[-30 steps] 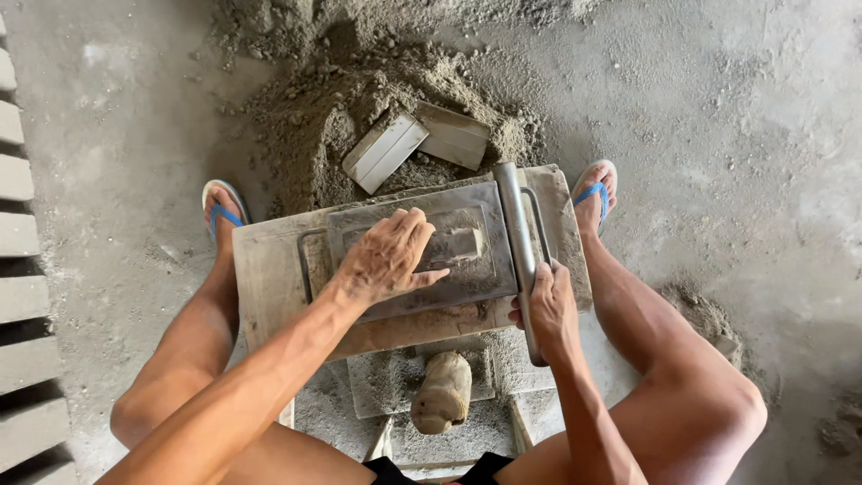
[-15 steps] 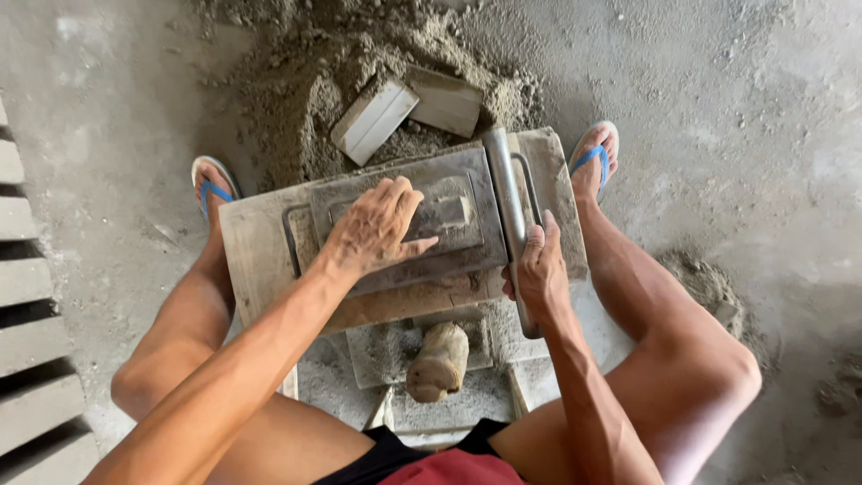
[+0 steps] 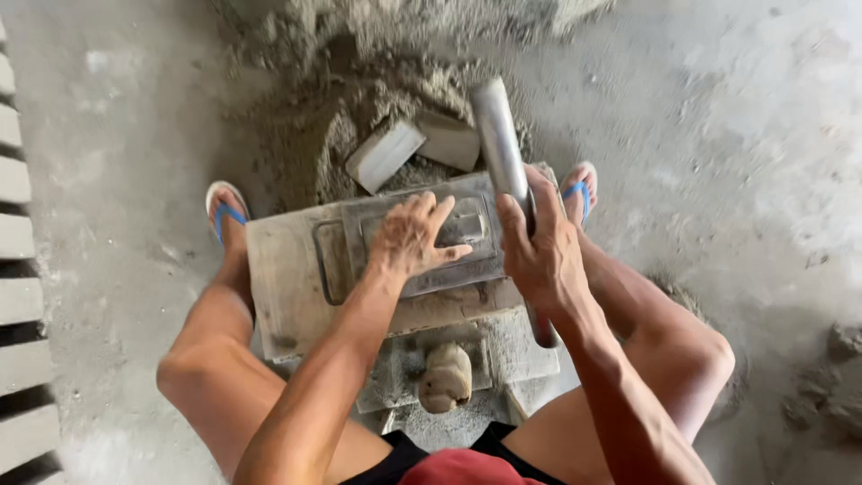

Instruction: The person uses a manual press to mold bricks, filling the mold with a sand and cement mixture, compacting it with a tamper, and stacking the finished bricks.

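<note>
Left hand [image 3: 411, 238] flat, open on metal mould [image 3: 359, 260]; right hand [image 3: 539, 256] grips metal pipe [image 3: 499, 139], perhaps lever.

We're looking straight down on a bare concrete floor [image 3: 736, 135], grey, dusty and mottled with paler patches toward the upper right. Along the left edge we've got a row of pale moulded blocks [image 3: 18, 296] laid side by side, dark gaps between them. At the top middle there's a heap of damp grey sand mix [image 3: 359, 81] spreading across the floor, and two flat grey slabs [image 3: 413, 148] lie tilted in it. Down at the right edge we see a few rough lumps of rubble [image 3: 831, 386]. Soft, even daylight, no hard shadows.
</note>
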